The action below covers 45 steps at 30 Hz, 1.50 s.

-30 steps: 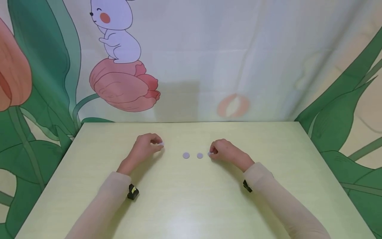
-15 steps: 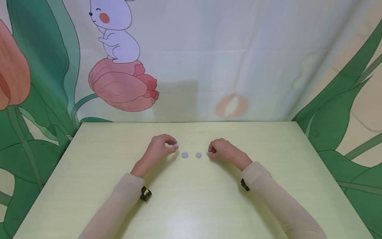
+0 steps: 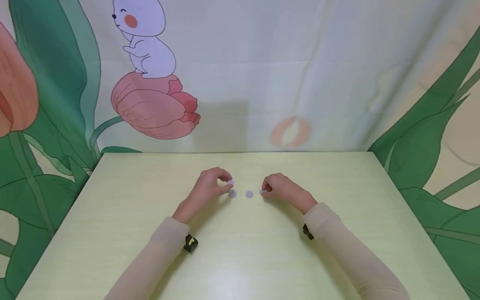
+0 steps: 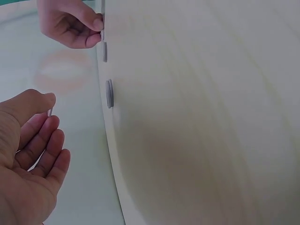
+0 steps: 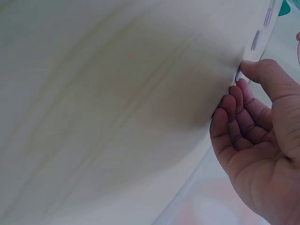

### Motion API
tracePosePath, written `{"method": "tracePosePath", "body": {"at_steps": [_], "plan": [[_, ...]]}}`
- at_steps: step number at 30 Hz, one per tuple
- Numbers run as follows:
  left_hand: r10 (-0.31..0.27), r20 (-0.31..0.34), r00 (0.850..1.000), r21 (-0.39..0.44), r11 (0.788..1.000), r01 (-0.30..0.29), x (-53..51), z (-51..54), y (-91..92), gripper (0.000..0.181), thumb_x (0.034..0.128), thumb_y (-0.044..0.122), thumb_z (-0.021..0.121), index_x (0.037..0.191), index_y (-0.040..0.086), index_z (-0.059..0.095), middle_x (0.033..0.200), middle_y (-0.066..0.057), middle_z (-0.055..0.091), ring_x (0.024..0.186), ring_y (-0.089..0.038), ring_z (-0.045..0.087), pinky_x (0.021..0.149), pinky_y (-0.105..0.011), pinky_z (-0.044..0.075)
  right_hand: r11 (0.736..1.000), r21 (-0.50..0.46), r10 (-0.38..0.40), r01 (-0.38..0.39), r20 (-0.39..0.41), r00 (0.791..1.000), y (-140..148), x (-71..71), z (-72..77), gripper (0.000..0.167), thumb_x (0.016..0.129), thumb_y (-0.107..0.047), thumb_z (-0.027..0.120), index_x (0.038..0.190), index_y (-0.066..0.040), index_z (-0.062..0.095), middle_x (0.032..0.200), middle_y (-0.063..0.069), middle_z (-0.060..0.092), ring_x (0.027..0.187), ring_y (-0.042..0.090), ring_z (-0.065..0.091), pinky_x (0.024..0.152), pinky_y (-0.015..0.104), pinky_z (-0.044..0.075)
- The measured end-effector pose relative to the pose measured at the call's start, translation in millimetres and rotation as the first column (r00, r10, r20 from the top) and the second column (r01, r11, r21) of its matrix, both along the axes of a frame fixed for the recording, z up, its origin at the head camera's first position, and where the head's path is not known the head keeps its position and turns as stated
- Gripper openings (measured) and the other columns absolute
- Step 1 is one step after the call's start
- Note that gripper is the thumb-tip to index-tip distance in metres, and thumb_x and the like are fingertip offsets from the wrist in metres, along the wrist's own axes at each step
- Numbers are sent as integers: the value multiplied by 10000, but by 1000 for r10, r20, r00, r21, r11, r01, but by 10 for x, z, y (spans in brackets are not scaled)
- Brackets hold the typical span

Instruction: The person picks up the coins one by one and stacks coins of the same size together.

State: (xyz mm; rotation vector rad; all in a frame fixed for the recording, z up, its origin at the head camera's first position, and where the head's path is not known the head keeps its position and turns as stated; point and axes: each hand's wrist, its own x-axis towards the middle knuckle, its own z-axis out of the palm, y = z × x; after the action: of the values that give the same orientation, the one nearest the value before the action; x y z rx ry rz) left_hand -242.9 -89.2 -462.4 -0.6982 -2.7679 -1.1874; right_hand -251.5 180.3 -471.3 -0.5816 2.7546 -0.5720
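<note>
My left hand [image 3: 210,186] pinches a small pale purple disc [image 3: 230,182] between thumb and index finger, raised off the tabletop. Just below it lies the left disc [image 3: 233,194], which looks like a stack of two [image 4: 109,93] in the left wrist view. A middle disc [image 3: 249,194] lies a little to its right. At the right end of this row my right hand [image 3: 283,189] holds another disc [image 5: 239,74] by its edge, low against the table. Its fingers cover most of that disc.
Under both hands is a pale yellow-green table [image 3: 240,241]. Behind its far edge hangs a white curtain [image 3: 232,75] printed with flowers, leaves and an animal. A small black device [image 3: 191,243] sits at the left wrist, and a similar one [image 3: 308,231] at the right.
My left hand has moved right with its disc, from left of the row to over the left disc. My right hand has stayed in place with its disc.
</note>
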Motion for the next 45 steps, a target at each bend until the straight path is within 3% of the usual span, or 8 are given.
{"method": "tracePosePath", "body": {"at_steps": [9,17,24,28,35,45], "plan": [[7,15,1000,-27,1000,-6,4,61,72,184,860,142,818,1004,53,747,961,-56,707,944,-258,656,855,-387,522,1000,6,-10,10,22,1000,6,16,54,153,931,-171,745,1018,-51,707,896,23,644,817,159,551,789,299,501],[-26,-6,1000,-30,999,26,-6,105,189,184,854,153,823,985,51,743,942,-57,705,924,-253,650,844,-375,522,1000,-6,8,-8,-3,1000,26,-2,28,155,931,-164,738,1012,-36,708,881,24,642,807,154,550,780,299,501],[-53,21,998,-46,998,54,9,132,301,173,864,162,817,982,61,740,949,-47,696,933,-251,648,836,-358,521,1000,2,27,-27,-7,1000,40,11,1,158,933,-147,733,1013,-25,672,855,29,599,792,163,525,760,293,486],[-48,29,998,-60,997,49,26,126,325,166,857,162,824,972,74,742,938,-26,694,906,-190,629,829,-337,525,999,-2,35,-35,-9,999,33,14,-4,166,932,-146,740,1018,-26,664,867,34,608,791,164,532,759,297,497],[-75,23,997,-82,994,77,36,88,324,157,857,169,821,949,73,739,921,-15,701,880,-165,641,821,-324,532,999,-12,46,-46,-14,999,32,-6,-8,155,927,-134,737,999,-26,652,872,33,611,788,161,532,749,292,494],[-87,13,996,-79,993,88,39,113,351,156,860,181,826,941,86,732,920,-6,699,878,-159,644,820,-318,526,997,-34,63,-64,-26,998,43,-24,-50,129,936,-142,720,971,-59,627,853,16,591,771,149,514,731,285,466]]}}
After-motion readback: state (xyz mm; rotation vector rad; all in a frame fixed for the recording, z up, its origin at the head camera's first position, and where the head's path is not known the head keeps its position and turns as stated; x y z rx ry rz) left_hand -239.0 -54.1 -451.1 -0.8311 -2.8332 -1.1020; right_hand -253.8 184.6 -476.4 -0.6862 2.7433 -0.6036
